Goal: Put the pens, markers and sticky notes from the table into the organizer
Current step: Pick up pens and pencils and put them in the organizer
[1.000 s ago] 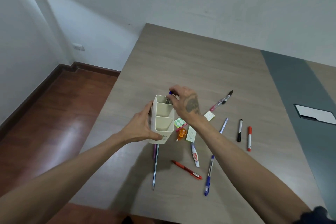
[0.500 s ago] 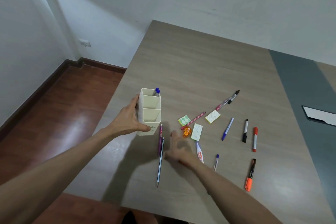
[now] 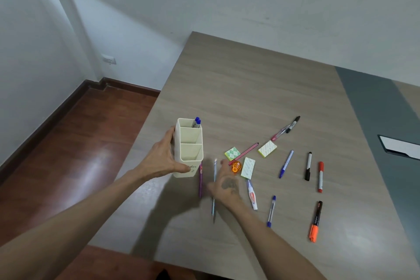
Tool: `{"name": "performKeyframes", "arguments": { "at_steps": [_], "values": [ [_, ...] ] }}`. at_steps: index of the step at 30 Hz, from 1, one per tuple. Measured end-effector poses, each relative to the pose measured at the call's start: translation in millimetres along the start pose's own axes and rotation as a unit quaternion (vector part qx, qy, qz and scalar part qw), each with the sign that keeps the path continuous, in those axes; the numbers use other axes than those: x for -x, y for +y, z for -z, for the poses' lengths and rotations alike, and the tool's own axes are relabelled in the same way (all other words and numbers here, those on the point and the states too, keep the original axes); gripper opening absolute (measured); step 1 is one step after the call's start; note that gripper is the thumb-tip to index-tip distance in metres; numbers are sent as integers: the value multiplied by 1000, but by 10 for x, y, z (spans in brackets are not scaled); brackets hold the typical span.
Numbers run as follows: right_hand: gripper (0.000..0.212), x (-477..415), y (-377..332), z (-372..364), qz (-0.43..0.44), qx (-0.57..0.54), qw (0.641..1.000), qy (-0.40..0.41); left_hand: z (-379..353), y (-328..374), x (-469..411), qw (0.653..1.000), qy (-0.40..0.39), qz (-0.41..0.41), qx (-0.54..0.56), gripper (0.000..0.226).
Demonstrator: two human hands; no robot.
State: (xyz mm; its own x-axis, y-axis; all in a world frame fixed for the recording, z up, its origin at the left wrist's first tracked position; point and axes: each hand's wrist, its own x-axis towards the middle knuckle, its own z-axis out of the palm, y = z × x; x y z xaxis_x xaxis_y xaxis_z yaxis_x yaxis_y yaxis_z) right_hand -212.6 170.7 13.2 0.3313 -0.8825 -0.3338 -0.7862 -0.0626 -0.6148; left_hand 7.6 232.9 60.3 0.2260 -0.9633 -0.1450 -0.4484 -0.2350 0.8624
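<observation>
A cream three-compartment organizer (image 3: pixel 189 148) stands near the table's left edge, and my left hand (image 3: pixel 163 162) grips its left side. Two blue-capped pens (image 3: pixel 197 121) stick out of its far compartment. My right hand (image 3: pixel 223 185), blurred, is closed around a thin grey pen (image 3: pixel 214 207) just right of the organizer. A purple pen (image 3: pixel 200 180) lies against the organizer's base. Sticky note pads (image 3: pixel 232 153) (image 3: pixel 267 148) (image 3: pixel 248 167), a pink pen (image 3: pixel 245 153) and a blue striped pen (image 3: pixel 286 163) lie to the right.
Also on the wooden table (image 3: pixel 250 88): an orange round item (image 3: pixel 236 166), a correction pen (image 3: pixel 252 195), a blue pen (image 3: pixel 271 211), an orange highlighter (image 3: pixel 316 221), a red marker (image 3: pixel 320 176), two black markers (image 3: pixel 308 166) (image 3: pixel 293 124). A white sheet (image 3: pixel 400 146) lies at the right edge.
My right hand left the organizer's top, dropped to the table and closed on the thin grey pen, which has shifted right, away from the purple pen. My left hand still holds the organizer.
</observation>
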Motion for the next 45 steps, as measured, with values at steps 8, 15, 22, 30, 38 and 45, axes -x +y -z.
{"name": "performKeyframes", "arguments": {
  "at_steps": [8, 15, 22, 30, 38, 45],
  "values": [
    [84, -414, -1146, 1490, 228, -200, 910, 283, -95, 185, -92, 1000, -16, -17, 3, 113],
    [92, -665, -1392, 1362, 304, -209, 896, 248, -133, 258, -164, 999, -18, -41, -10, 114],
    [53, -897, -1123, 985, 356, -75, 909, 202, -108, 245, -230, 999, -16, -40, -17, 115],
    [44, -1090, -910, 929, 344, -66, 901, 255, -74, 139, -285, 1000, 3, -17, -22, 116],
    [50, -847, -225, -15, 86, 186, 976, -76, 124, -36, -295, 999, 28, 8, -19, 115],
    [53, -763, -133, -477, 72, 137, 985, -71, 152, -140, -234, 999, 35, 14, -10, 113]
  ]
}}
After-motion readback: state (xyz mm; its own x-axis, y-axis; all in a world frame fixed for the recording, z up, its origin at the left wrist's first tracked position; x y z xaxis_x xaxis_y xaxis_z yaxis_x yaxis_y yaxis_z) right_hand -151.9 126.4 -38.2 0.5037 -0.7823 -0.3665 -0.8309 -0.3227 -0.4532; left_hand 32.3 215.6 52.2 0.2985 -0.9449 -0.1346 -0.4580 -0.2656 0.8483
